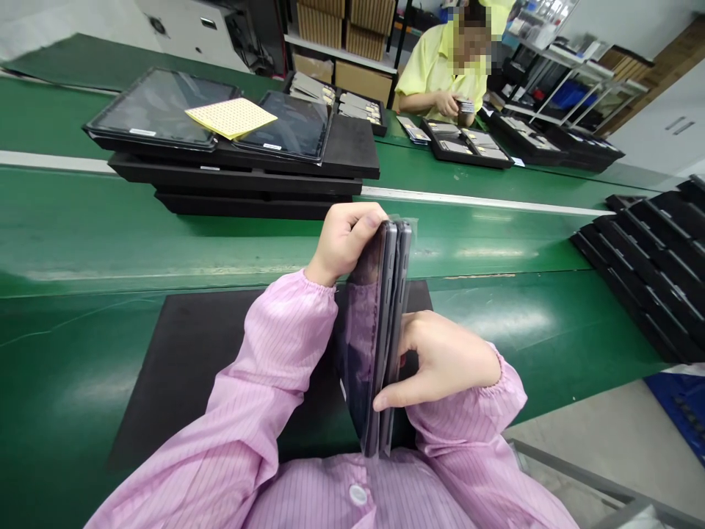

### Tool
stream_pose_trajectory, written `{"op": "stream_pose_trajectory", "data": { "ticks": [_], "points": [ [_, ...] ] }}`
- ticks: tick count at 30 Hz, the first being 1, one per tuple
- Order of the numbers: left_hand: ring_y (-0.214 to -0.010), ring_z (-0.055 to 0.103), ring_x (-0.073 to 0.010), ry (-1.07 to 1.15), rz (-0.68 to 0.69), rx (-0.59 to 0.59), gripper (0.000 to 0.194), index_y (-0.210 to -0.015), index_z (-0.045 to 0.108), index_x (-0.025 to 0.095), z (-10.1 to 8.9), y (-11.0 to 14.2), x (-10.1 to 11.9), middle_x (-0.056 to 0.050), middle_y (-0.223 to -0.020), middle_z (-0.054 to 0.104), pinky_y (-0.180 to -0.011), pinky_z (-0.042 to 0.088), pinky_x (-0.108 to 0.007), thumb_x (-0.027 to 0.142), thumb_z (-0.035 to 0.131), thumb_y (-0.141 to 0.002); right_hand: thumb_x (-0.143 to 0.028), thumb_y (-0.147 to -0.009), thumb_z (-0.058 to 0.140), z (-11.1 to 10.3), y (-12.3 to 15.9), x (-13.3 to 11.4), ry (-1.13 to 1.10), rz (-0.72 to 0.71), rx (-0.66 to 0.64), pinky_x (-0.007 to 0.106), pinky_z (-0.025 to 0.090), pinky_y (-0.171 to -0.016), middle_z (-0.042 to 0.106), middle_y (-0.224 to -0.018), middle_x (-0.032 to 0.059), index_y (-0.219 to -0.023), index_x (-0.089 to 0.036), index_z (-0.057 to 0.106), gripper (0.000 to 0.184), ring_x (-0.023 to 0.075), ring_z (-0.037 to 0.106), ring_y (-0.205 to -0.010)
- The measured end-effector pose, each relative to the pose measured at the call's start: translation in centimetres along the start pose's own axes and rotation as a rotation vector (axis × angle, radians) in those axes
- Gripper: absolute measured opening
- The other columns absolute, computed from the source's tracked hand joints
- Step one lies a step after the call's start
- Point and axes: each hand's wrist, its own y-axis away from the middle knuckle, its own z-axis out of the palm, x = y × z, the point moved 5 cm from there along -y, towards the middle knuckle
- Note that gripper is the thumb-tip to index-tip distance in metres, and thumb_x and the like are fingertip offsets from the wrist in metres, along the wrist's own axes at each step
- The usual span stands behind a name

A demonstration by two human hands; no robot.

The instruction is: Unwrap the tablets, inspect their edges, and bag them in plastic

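Note:
Two tablets (380, 330) in clear plastic film stand upright on edge, side by side, above a black mat (198, 353) on the green bench. My left hand (346, 239) grips their far top corner, thumb along the near tablet's edge and its other fingers mostly hidden. On the right side, my right hand (435, 360) holds them lower down, the thumb pressed on the edges. The near tablet's dark glossy screen faces left and reflects my pink sleeve. A small white label shows near its lower edge.
Ahead, two tablets (159, 106) and a yellow dotted sheet (231, 118) lie on stacked black trays (253, 180). Stepped black trays (650, 257) stand at the right. Across the bench, a person in yellow (435, 66) handles small parts beside a parts tray (468, 145).

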Motion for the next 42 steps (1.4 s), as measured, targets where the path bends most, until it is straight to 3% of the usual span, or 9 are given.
{"op": "stream_pose_trajectory", "data": {
  "ticks": [15,17,20,24,27,29,33,36,42],
  "points": [
    [-0.043,0.043,-0.0143,0.050,0.019,-0.052,0.069,-0.056,0.057,0.020,0.3,0.2,0.8,-0.001,-0.050,0.051,-0.047,0.034,-0.032,0.082,0.045,-0.083,-0.055,-0.084,0.076,-0.4,-0.3,-0.5,-0.164,-0.138,0.152,0.029,0.054,-0.071,0.075,-0.074,0.0043,-0.062,-0.018,0.068,0.043,0.0172,0.069,-0.071],
    [-0.042,0.041,-0.0140,0.056,0.019,-0.056,0.069,-0.056,0.058,0.020,0.4,0.3,0.8,-0.001,-0.049,0.052,-0.046,0.032,-0.032,0.082,0.045,-0.083,-0.054,-0.085,0.075,-0.9,-0.5,-0.6,-0.212,-0.185,0.236,0.028,0.053,-0.068,0.074,-0.072,0.0041,-0.060,-0.018,0.065,0.044,0.0166,0.068,-0.069],
    [-0.045,0.047,-0.0154,0.074,0.042,-0.062,0.070,-0.060,0.063,0.019,0.5,0.4,0.9,-0.003,-0.051,0.057,-0.046,0.035,-0.032,0.083,0.046,-0.082,-0.046,-0.082,0.081,-2.0,-0.7,-0.2,-0.293,-0.256,0.485,0.026,0.051,-0.063,0.067,-0.066,0.0005,-0.061,-0.019,0.058,0.041,0.0134,0.063,-0.062],
    [-0.055,0.060,-0.0188,0.064,0.103,-0.086,0.070,-0.068,0.068,0.017,0.5,0.7,1.1,-0.007,-0.062,0.067,-0.055,0.046,-0.031,0.082,0.046,-0.083,-0.042,-0.078,0.084,-2.8,-1.1,0.9,-0.557,-0.340,0.751,0.025,0.049,-0.060,0.060,-0.070,-0.0062,-0.099,-0.024,0.055,0.040,0.0108,0.058,-0.059],
    [-0.062,0.065,-0.0208,0.010,0.129,-0.110,0.071,-0.075,0.069,0.016,0.5,1.1,1.0,-0.008,-0.068,0.070,-0.062,0.051,-0.033,0.081,0.043,-0.085,-0.047,-0.082,0.080,-2.6,-1.6,1.2,-0.680,-0.359,0.724,0.025,0.046,-0.055,0.055,-0.070,-0.0086,-0.135,-0.028,0.039,0.069,0.0105,0.052,-0.055],
    [-0.069,0.067,-0.0223,-0.042,0.147,-0.114,0.069,-0.084,0.071,0.015,0.5,1.5,1.1,-0.009,-0.076,0.073,-0.067,0.053,-0.035,0.077,0.042,-0.089,-0.050,-0.085,0.076,-2.3,-1.8,1.3,-0.703,-0.354,0.666,0.026,0.044,-0.050,0.052,-0.067,-0.0091,-0.144,-0.027,0.033,0.077,0.0108,0.048,-0.050],
    [-0.094,0.067,-0.0274,-0.077,0.145,-0.161,0.060,-0.101,0.068,0.016,1.0,2.3,2.0,-0.013,-0.103,0.074,-0.088,0.052,-0.042,0.066,0.036,-0.095,-0.053,-0.085,0.075,-2.2,-1.9,1.3,-0.706,-0.364,0.650,0.027,0.041,-0.044,0.048,-0.058,-0.0105,-0.139,-0.026,0.041,0.070,0.0111,0.043,-0.043],
    [-0.116,0.060,-0.0320,-0.101,0.114,-0.238,0.064,-0.122,0.060,0.017,1.0,2.8,3.1,-0.014,-0.124,0.066,-0.107,0.043,-0.049,0.071,0.039,-0.092,-0.058,-0.084,0.073,-2.3,-2.1,1.5,-0.678,-0.325,0.700,0.028,0.039,-0.043,0.045,-0.056,-0.0104,-0.137,-0.026,0.043,0.069,0.0114,0.041,-0.041],
    [-0.133,0.046,-0.0366,-0.150,0.126,-0.451,0.073,-0.140,0.039,0.020,0.8,3.8,4.6,-0.018,-0.141,0.048,-0.115,0.034,-0.056,0.072,0.045,-0.090,-0.064,-0.082,0.071,-2.2,-2.1,1.1,-0.602,-0.326,0.719,0.027,0.035,-0.045,0.042,-0.058,-0.0104,-0.132,-0.025,0.044,0.069,0.0108,0.039,-0.043]
  ]
}}
